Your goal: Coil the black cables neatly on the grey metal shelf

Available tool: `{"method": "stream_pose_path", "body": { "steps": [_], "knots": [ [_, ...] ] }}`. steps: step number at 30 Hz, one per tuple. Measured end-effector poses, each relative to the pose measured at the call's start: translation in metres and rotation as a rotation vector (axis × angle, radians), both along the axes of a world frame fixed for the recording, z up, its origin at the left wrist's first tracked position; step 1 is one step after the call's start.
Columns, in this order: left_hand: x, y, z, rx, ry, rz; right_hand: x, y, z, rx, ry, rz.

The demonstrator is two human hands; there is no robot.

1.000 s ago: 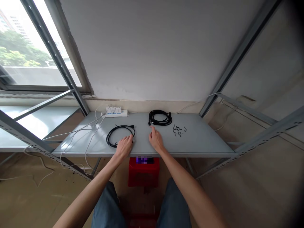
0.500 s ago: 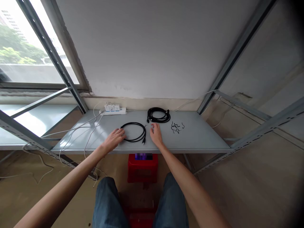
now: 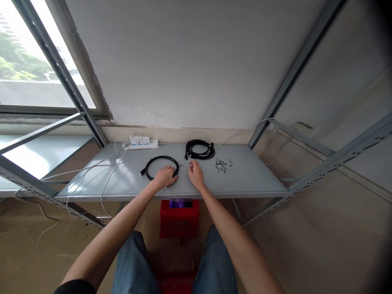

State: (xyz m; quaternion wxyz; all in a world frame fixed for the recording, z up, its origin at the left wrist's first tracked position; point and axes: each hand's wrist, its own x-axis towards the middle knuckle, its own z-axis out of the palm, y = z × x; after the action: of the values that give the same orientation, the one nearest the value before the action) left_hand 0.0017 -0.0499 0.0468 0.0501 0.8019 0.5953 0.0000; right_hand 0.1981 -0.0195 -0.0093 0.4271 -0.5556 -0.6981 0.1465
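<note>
View from a head-worn camera, looking down at a grey metal shelf [image 3: 251,179] set against a plain white wall. Two bare forearms reach forward from the bottom of the frame to the middle of the shelf's near edge.

The left hand [image 3: 165,177] lies palm down on the near right part of a black cable loop [image 3: 161,157], its fingers close together and slightly bent over the cable. It is too small to tell whether the fingers actually pinch the cable. The loop lies flat, a single open ring, just left of the shelf's centre and closer to the near edge than the far one. One plug end sticks out on its left side.

The right hand [image 3: 196,175] rests palm down just beside the left, on bare shelf, fingers loosely together and pointing toward the far edge. It holds nothing.

Beyond the right hand, near the far edge, sits a second black cable [image 3: 199,157], wound into a tighter, thicker coil. To its right lies a small scatter of black twist ties [image 3: 223,165].

At the far left corner is a white power strip [image 3: 140,143], with white cords [image 3: 116,163] trailing across the left side of the shelf and over its near edge. A red stool [image 3: 179,218] stands under the shelf, between the person's knees.
</note>
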Motion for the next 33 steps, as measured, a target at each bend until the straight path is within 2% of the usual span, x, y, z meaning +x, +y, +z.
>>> {"method": "stream_pose_path", "body": {
  "steps": [2, 5, 11, 16, 20, 23, 27, 33],
  "knots": [
    [0.004, 0.0, -0.001, -0.021, 0.022, -0.043, 0.0, 0.0, 0.0, -0.002, 0.002, 0.002],
    [0.004, -0.007, -0.002, -0.036, 0.033, -0.033, 0.001, -0.001, 0.002, -0.006, -0.006, 0.027],
    [0.011, -0.022, -0.009, 0.109, 0.044, 0.109, 0.002, -0.005, 0.01, -0.16, 0.019, 0.069],
    [0.029, -0.017, -0.016, 0.169, -0.085, 0.21, 0.0, -0.008, 0.02, -0.202, -0.115, 0.091],
    [0.037, -0.012, -0.023, 0.212, -0.12, 0.178, 0.001, -0.009, 0.02, -0.2, -0.125, 0.128],
    [0.038, -0.013, -0.027, 0.246, -0.114, 0.132, 0.002, -0.008, 0.016, -0.165, -0.154, 0.096],
    [0.036, -0.015, -0.028, 0.282, -0.123, 0.112, 0.001, -0.007, 0.011, -0.133, -0.202, 0.078],
    [0.037, -0.013, -0.029, 0.277, -0.136, 0.101, 0.004, -0.002, 0.009, -0.126, -0.199, 0.122]
  ]
}}
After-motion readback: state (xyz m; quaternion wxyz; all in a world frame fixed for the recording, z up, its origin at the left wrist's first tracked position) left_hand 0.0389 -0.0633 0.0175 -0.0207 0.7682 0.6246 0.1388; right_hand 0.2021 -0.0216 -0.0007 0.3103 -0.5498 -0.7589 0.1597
